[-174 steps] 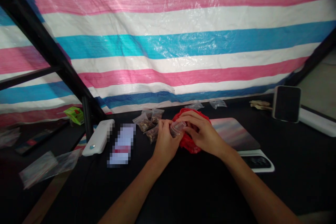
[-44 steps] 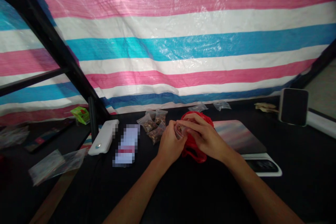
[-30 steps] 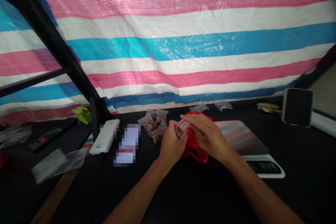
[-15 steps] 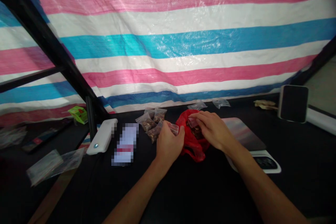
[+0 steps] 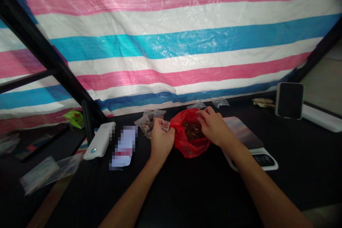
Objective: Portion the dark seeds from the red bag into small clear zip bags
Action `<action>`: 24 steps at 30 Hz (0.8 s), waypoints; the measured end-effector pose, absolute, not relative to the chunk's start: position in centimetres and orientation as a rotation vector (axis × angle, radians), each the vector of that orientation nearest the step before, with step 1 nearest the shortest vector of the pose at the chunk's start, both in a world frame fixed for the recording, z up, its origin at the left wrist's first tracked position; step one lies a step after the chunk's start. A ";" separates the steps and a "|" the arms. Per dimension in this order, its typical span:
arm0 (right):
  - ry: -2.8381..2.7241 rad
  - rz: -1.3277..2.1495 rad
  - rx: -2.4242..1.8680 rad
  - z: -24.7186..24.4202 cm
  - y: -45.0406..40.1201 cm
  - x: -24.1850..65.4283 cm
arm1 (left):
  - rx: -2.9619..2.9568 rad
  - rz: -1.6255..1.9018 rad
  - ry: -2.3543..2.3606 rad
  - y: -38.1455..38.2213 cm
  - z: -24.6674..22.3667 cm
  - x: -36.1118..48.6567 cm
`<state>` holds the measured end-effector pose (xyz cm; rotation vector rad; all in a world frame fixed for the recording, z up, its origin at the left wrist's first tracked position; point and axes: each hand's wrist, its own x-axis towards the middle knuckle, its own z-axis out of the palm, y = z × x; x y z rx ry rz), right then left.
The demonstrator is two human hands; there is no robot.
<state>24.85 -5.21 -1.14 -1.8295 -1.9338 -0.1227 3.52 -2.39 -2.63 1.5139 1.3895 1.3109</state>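
Note:
A red plastic bag (image 5: 190,151) lies wide open on the black table, with brown dried bits (image 5: 192,130) inside. My left hand (image 5: 162,142) is closed around a small clear zip bag (image 5: 165,125), its thumb against the red bag's left edge. At the right side of the opening, my right hand (image 5: 215,126) is closed on the red bag's rim, fingers curled; its fingertips are partly hidden. Several small filled zip bags (image 5: 146,125) lie just behind my left hand, partly covered by it.
A flat kitchen scale (image 5: 242,131) lies beneath and beside my right forearm. A phone (image 5: 124,148) and a white device (image 5: 100,140) lie to the left. Clear bags (image 5: 220,103) rest at the back. A dark-screened device (image 5: 290,100) stands at right. Striped sheeting (image 5: 171,48) hangs behind.
The red bag's mouth has been spread wider, exposing its contents. The clear plastic piece at my right fingers no longer shows. My left hand has shifted slightly left; the view has also moved.

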 end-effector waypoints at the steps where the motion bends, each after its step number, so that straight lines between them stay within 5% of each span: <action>1: -1.903 -0.156 -1.821 -0.9 -5.3 24.8 | 1.568 1.338 1.447 -2.5 -2.5 3.3; 9: -1.698 -0.243 -1.953 0.0 -5.9 24.3 | 2.067 1.466 1.426 -6.8 -0.9 4.0; 17: -1.944 -0.297 -1.634 0.3 -6.0 24.6 | 2.528 0.796 1.000 -8.1 -1.9 5.2; 24: -2.135 -0.077 -1.609 -1.0 -5.6 24.7 | 2.606 0.694 1.343 -6.2 -2.6 4.7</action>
